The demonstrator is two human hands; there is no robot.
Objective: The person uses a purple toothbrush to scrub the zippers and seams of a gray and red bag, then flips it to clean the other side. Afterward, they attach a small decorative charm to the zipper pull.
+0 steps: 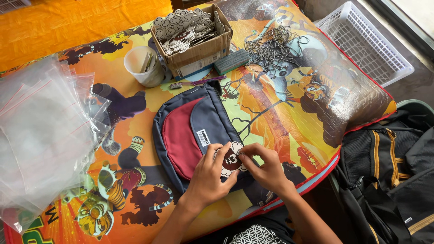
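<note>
Orange cartoon-printed cloth (pixel 280 117) covers the work surface, giving a soft pad for everything laid on it. At centre lies a grey-and-red bag (pixel 190 135), flat and front up, so its face is easy to reach. At nine o'clock sits a loose heap of clear plastic bags (pixel 40 135), within arm's reach. At three o'clock a black-and-yellow backpack (pixel 389 176) is cut off by the frame edge, and at one o'clock a white basket (pixel 366 40) shows only in part. At twelve o'clock a cardboard box (pixel 199 49) holds many cut-out tags like the one in hand; beside it stand a white cup (pixel 142 68) and a tangle of thin cords (pixel 273 47).

Both hands meet over the bag's lower edge, at six o'clock. The left hand (pixel 210 174) pinches a bone-shaped tag (pixel 231 160) from its left side, steadying it; the right hand (pixel 266 169) pinches the tag's right edge with fingertips drawn together. Whether a cord already runs through the tag is hidden behind the fingers. The cup's contents are too small to tell.
</note>
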